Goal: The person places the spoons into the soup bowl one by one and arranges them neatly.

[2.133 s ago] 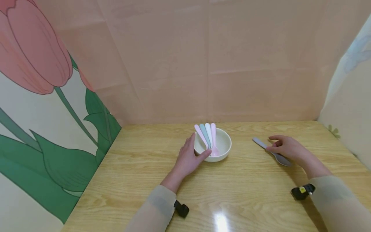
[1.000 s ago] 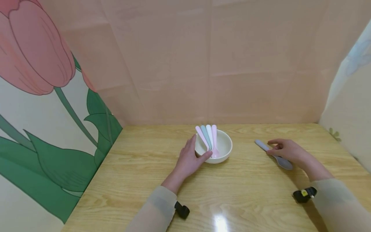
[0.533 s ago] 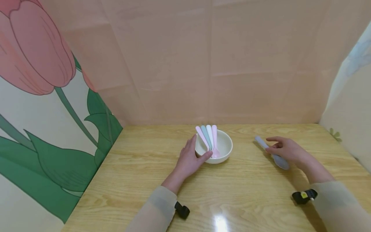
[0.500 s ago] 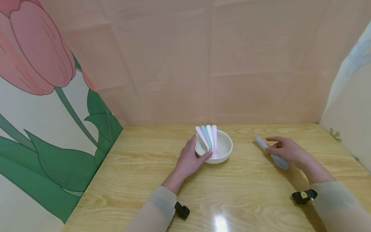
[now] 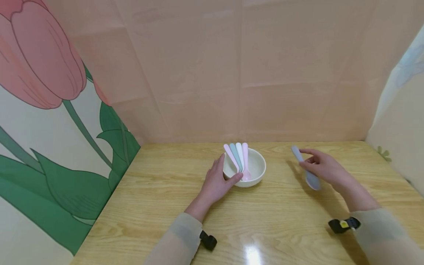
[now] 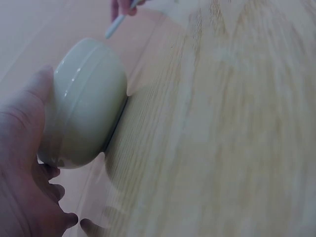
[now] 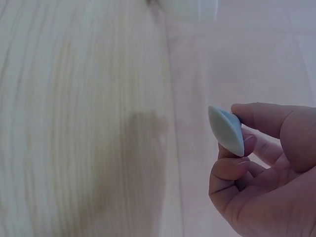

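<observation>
My left hand (image 5: 215,184) holds the near left side of a white bowl (image 5: 258,167), thumb on the front of the rim. In the left wrist view the fingers reach around the bowl's far side (image 6: 91,103). Several small spoons lean together in it: a pink spoon (image 5: 230,152), a blue-green spoon (image 5: 235,151), a white spoon (image 5: 240,152) and another pink spoon (image 5: 245,158). Off to the right, my right hand (image 5: 326,169) pinches a grey-blue spoon (image 5: 313,181) by its handle, lifted above the table. Its bowl end (image 7: 226,131) points towards the right wrist camera.
The wood-grain table (image 5: 275,221) reaches back to a pinkish cloth backdrop (image 5: 198,73). A panel painted with a tulip (image 5: 49,62) borders the left side, and a pale wall (image 5: 404,121) the right. Each sleeve carries a black wrist camera (image 5: 208,240).
The grey-blue spoon has risen off the table in my right hand, tilting steeper and shifting slightly left. The left hand and the bowl with its spoons stay in place.
</observation>
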`<state>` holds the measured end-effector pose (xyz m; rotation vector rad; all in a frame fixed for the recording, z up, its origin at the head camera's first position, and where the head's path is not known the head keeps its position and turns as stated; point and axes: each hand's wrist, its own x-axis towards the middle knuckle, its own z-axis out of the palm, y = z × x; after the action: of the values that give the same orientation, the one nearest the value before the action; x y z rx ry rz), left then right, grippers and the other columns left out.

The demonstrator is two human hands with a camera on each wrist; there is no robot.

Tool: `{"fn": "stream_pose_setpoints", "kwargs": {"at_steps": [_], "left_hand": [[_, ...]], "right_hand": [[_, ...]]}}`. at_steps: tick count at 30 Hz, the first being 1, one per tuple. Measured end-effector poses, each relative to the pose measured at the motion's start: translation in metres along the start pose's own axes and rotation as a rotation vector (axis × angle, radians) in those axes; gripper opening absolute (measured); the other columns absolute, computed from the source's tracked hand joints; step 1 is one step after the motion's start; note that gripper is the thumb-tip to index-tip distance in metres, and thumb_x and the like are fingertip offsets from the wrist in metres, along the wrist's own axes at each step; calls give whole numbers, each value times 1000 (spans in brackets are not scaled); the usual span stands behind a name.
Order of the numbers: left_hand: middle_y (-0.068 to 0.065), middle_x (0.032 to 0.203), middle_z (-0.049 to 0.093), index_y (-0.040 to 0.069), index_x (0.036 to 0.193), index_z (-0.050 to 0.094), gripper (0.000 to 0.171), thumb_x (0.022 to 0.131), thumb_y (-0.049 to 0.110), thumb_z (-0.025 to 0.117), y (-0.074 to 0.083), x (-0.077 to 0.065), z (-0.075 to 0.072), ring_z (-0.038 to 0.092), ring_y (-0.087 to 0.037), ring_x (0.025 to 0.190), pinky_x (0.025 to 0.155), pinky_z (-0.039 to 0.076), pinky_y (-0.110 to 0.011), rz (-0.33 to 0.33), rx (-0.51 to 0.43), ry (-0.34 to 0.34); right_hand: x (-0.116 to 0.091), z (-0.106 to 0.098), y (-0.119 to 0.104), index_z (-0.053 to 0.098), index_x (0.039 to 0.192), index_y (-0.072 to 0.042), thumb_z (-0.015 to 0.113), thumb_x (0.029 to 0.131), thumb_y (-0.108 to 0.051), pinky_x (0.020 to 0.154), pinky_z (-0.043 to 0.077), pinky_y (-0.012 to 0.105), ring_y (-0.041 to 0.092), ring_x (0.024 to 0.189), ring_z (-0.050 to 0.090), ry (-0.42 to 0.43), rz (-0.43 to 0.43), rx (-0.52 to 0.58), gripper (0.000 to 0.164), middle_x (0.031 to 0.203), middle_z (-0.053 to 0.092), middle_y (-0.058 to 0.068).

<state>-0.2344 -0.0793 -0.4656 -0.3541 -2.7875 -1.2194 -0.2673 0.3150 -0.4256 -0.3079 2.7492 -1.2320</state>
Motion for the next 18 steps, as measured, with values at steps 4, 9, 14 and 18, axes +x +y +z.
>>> {"fn": "stream_pose_setpoints", "kwargs": {"at_steps": [4,9,14,18], "left_hand": [[-12,181,26,15,179,15,109,101,74,65,-1,0,0,32,-38,162,132,20,-59,-5,6,-3],[-12,181,25,16,179,14,110,101,75,64,-2,1,1,31,-38,162,132,20,-60,-13,15,-9],[-11,182,23,18,179,13,111,100,77,64,-1,1,0,30,-37,163,132,20,-59,-25,20,-15],[-12,182,22,18,179,12,111,100,77,63,-1,1,1,29,-37,163,132,20,-60,-30,19,-17]], "right_hand": [[1,3,-8,33,171,0,62,116,-31,77,57,30,21,96,65,9,-9,41,69,125,65,25],[1,7,-19,31,173,-3,62,116,-31,79,58,27,19,95,66,25,-21,84,71,124,64,24],[0,12,-31,30,175,-9,64,115,-28,81,59,25,17,96,66,56,-45,131,72,122,63,23],[1,16,-42,30,175,-12,66,114,-27,81,59,23,15,95,67,80,-64,168,72,120,63,22]]}}
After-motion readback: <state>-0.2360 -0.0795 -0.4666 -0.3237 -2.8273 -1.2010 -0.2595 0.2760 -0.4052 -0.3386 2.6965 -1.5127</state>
